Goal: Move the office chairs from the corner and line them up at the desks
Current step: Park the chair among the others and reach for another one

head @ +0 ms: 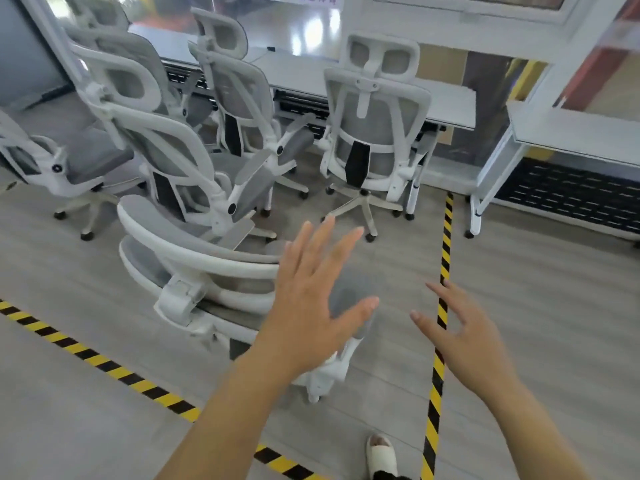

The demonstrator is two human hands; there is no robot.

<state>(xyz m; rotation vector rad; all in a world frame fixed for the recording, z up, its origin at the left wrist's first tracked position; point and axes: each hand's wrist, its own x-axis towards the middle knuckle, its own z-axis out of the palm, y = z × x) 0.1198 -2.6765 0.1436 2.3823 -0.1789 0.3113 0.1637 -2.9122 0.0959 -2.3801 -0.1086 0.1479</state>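
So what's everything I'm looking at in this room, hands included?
office chairs: at least six, white frames with grey mesh, clustered left and centre; nearest chair sits just ahead of the hands
desks: two, white; long desk along the windows, second desk at right
hazard tape: two lines, yellow and black, on the floor, one at right, one at left
floor: grey, wood-look
slipper: one, white, on a foot at the bottom edge
left hand: one, fingers spread, in front of the nearest chair
right hand: one, open, holding nothing
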